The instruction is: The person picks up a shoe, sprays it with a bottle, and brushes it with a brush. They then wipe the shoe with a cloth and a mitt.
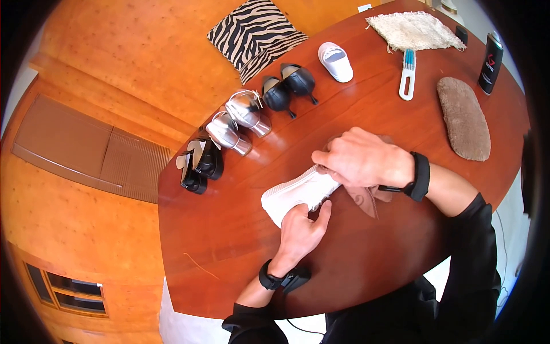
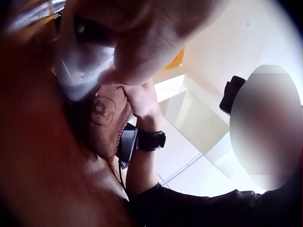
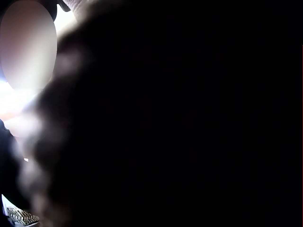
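Note:
A white shoe [image 1: 289, 198] lies tipped on its side over the table, its ribbed sole edge facing away from me. My left hand [image 1: 301, 232] grips it, thumb spread toward the laces. At the shoe's right end, my right hand [image 1: 366, 157] holds a brown cloth [image 1: 362, 200] against it, with a loose corner hanging below the palm. In the left wrist view the cloth [image 2: 106, 123] shows a swirl pattern beside the white shoe [image 2: 83, 71]. The right wrist view is almost wholly dark, blocked at close range.
Along the table's far left edge stand black shoes [image 1: 209, 160], silver heels [image 1: 247, 110], black heels [image 1: 298, 80] and another white shoe [image 1: 336, 62]. At the right lie a brush [image 1: 407, 80], a cream fluffy cloth [image 1: 415, 31], a brown fuzzy pad [image 1: 465, 120] and a black spray can [image 1: 490, 64].

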